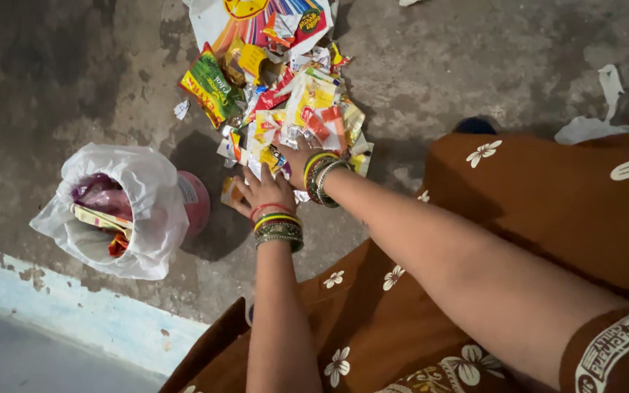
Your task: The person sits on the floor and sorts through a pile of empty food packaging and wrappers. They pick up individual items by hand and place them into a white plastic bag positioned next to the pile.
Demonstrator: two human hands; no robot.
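Note:
A heap of crumpled snack wrappers and packets [285, 94] in yellow, red and green lies on the stained concrete floor. My left hand [262, 191], bangles on the wrist, rests fingers spread on the near edge of the heap, over a small wrapper [230, 191]. My right hand [296, 161], also with bangles, reaches into the heap beside it; its fingers lie among the wrappers and are partly hidden. Whether either hand grips anything is not visible.
A pink bin lined with a white plastic bag [121, 211] stands at the left and holds some wrappers. A pale blue painted step edge [74, 306] runs along the lower left. My brown flowered garment [547, 218] fills the right. White scraps [598, 124] lie at far right.

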